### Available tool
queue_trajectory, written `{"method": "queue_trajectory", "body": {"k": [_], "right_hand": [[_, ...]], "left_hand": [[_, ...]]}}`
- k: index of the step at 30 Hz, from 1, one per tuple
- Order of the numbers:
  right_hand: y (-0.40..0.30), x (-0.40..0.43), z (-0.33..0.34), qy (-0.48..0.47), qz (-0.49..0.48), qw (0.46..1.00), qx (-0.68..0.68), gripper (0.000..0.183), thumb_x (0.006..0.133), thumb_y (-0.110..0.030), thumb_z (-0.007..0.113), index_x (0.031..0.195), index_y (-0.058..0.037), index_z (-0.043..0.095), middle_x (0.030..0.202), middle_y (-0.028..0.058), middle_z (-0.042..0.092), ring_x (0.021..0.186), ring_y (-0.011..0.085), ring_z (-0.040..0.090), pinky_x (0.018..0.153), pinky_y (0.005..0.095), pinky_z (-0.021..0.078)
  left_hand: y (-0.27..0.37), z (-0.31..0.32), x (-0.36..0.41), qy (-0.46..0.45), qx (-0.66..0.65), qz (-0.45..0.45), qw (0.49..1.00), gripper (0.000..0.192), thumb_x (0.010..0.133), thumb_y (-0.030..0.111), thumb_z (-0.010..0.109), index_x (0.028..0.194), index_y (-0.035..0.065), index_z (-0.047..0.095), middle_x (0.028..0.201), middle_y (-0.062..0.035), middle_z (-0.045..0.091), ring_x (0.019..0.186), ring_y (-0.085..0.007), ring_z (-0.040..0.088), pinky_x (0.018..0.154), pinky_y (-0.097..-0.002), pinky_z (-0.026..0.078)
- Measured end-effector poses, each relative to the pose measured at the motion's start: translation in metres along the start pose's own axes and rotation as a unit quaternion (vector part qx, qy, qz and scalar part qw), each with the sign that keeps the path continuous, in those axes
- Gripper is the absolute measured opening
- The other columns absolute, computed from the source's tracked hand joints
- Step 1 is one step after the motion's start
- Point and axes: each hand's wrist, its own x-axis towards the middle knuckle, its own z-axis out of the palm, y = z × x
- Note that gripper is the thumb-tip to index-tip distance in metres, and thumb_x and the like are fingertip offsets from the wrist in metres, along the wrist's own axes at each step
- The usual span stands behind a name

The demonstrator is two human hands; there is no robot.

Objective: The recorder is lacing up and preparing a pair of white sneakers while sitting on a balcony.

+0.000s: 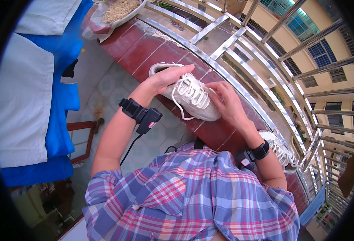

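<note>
A white lace-up sneaker (192,93) is held over a red tiled ledge (153,54), its toe pointing towards the lower right. My left hand (171,76) grips it near the ankle opening, with the thumb lying across the tongue. At the front of the shoe, my right hand (225,101) has its thumb and fingertips against the far side by the lowest lace rows. Whether those fingertips pinch a lace is hidden. A loose loop of white shoelace (177,104) hangs down the near side. The second white sneaker (279,149) rests on the ledge beyond my right forearm.
Metal railings (222,39) run along the ledge's outer side, with buildings and ground below. A lined basket of pale dried strips (119,12) stands at the ledge's far end. White and blue cloths (29,99) hang at the left. Below them is a wood-framed pane (80,140).
</note>
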Motion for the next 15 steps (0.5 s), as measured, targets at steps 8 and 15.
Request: {"method": "queue_trajectory", "body": {"k": [8, 15], "right_hand": [[-0.032, 0.008, 0.007, -0.026, -0.057, 0.998, -0.025, 0.027, 0.086, -0.026, 0.072, 0.102, -0.0073, 0.061, 0.089, 0.0096, 0.065, 0.074, 0.0259, 0.067, 0.064, 0.0353, 0.0529], [-0.011, 0.026, 0.018, -0.032, 0.068, 0.997, 0.02, 0.023, 0.094, -0.025, 0.061, 0.091, -0.0017, 0.062, 0.083, 0.0191, 0.067, 0.075, 0.0386, 0.065, 0.068, 0.043, 0.0503]], "left_hand": [[0.031, 0.005, 0.009, -0.018, 0.366, 0.025, 0.93, 0.062, 0.096, 0.06, 0.048, 0.085, 0.0032, 0.069, 0.079, -0.0041, 0.069, 0.068, -0.011, 0.065, 0.061, -0.0258, 0.051], [0.021, 0.002, 0.025, -0.005, 0.227, -0.026, 0.974, 0.067, 0.098, 0.063, 0.04, 0.069, 0.0081, 0.063, 0.066, -0.0036, 0.065, 0.055, -0.0107, 0.061, 0.049, -0.0272, 0.049]]}}
